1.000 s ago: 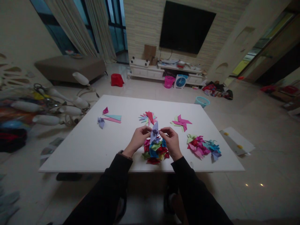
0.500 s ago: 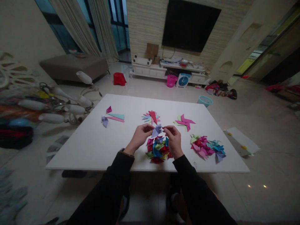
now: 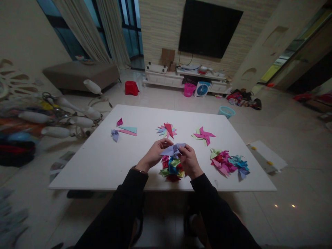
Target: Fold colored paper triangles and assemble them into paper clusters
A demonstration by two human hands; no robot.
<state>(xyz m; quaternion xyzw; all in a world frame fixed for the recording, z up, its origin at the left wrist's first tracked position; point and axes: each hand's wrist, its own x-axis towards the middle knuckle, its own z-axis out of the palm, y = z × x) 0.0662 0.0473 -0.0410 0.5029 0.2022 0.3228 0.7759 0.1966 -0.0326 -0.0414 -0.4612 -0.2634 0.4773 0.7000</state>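
Two hands, left hand (image 3: 151, 155) and right hand (image 3: 190, 160), angle inward, fingertips pinching the lavender folded-paper piece (image 3: 173, 149) between them, above the multicolored origami cluster (image 3: 173, 167). No lettering is legible.

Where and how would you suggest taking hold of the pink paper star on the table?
I'd pinch the pink paper star by its right-hand point, coming in from the right: that point juts outward, and the folded paper heap sits nearer the person, not beside it. The star lies flat, so fingertips would probably have to catch the thin edge from above.
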